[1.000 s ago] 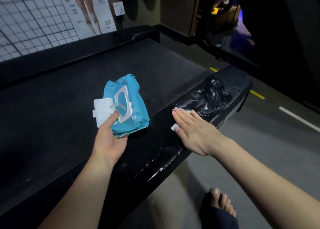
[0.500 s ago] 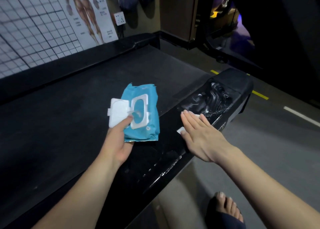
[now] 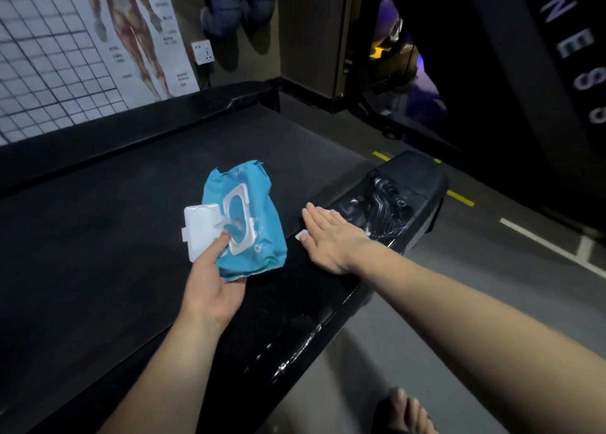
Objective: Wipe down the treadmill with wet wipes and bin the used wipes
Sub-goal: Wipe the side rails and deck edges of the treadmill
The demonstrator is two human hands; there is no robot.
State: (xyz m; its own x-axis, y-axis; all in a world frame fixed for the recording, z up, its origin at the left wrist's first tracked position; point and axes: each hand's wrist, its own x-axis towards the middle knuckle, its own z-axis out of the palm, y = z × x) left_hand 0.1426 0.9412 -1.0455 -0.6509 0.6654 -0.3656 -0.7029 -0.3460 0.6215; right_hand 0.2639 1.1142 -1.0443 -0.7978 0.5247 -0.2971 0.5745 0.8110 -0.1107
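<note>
As the left hand [image 3: 210,289] grips the wipe pack [image 3: 259,237], the flat right hand [image 3: 331,237] presses a wipe [image 3: 301,236] to the treadmill rail [image 3: 295,319] (a firm sweep likely next).

A wipes pack [image 3: 251,233] is held above the belt [image 3: 114,220], left of the side rail [image 3: 295,319], where a wipe [image 3: 301,237] is covered by the right hand [image 3: 328,242].

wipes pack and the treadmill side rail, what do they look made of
The wipes pack looks like thin, soft plastic film, blue and slightly glossy: it crinkles and creases. Its flip lid seems to be rigid matte white plastic. The side rail looks like hard black plastic, glossy where wet streaks catch the light.
</note>
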